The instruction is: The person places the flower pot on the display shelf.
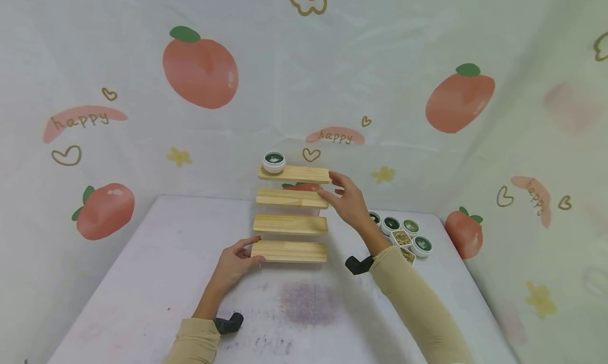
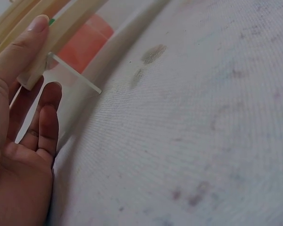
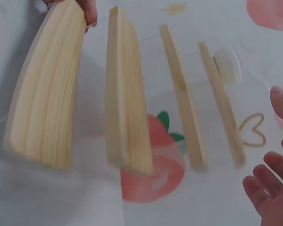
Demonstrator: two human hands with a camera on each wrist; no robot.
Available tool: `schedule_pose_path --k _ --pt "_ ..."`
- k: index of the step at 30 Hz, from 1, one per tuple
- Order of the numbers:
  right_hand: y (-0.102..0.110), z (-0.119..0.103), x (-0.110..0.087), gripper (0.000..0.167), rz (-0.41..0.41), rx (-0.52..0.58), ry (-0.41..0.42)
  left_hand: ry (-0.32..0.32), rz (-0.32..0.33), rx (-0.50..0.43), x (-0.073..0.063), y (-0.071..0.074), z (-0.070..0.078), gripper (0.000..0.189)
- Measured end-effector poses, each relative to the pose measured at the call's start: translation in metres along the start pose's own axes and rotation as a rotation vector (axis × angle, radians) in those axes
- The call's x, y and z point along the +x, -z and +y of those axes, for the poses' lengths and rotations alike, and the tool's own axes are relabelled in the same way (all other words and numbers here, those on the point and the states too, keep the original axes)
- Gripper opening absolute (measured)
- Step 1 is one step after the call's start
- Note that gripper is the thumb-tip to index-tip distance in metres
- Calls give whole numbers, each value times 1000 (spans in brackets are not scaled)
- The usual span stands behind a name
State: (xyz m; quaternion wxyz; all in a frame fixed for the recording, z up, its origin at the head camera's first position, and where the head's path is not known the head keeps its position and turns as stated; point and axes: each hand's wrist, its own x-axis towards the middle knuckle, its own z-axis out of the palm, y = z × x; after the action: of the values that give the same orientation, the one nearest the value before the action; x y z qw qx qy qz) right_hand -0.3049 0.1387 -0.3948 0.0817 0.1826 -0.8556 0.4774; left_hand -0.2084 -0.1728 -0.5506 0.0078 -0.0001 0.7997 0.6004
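Observation:
A tiered wooden shelf (image 1: 291,224) with several light boards stands on the table, its boards stepped upward toward the back. My left hand (image 1: 234,264) grips the left end of the lowest board (image 3: 47,89), thumb on top and fingers beneath. A clear thin support (image 2: 75,73) shows under that board in the left wrist view. On the top board's left end sits a small white round bowl (image 1: 274,162) with a dark green inside. My right hand (image 1: 349,198) is beside the right ends of the upper boards, fingers spread and holding nothing; in the right wrist view it is apart from them.
At the back right of the table (image 1: 142,295) stands a cluster of small white bowls (image 1: 422,245), several with green insides. Among them are square dishes (image 1: 401,238) with a brownish filling. A white backdrop (image 1: 389,53) printed with fruit rises behind and at the sides.

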Motion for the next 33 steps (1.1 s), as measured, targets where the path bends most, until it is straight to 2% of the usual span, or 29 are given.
schedule_pose_path --k 2,5,10,17,26,33 --pt "7 7 -7 65 8 -13 -12 -4 10 2 5 -1 -11 62" --pt "18 18 -18 65 13 -45 -27 -10 14 6 5 -1 -12 63" --pt "32 38 -42 68 1 -99 -92 20 13 16 4 -1 -9 63" --pt "49 67 -71 64 58 -107 -127 30 -5 10 0 0 2 65" --pt "70 87 -104 61 50 -142 -205 -10 18 30 3 0 -9 63" --pt "79 104 -129 59 68 -173 -227 -3 20 20 4 -2 -9 64"
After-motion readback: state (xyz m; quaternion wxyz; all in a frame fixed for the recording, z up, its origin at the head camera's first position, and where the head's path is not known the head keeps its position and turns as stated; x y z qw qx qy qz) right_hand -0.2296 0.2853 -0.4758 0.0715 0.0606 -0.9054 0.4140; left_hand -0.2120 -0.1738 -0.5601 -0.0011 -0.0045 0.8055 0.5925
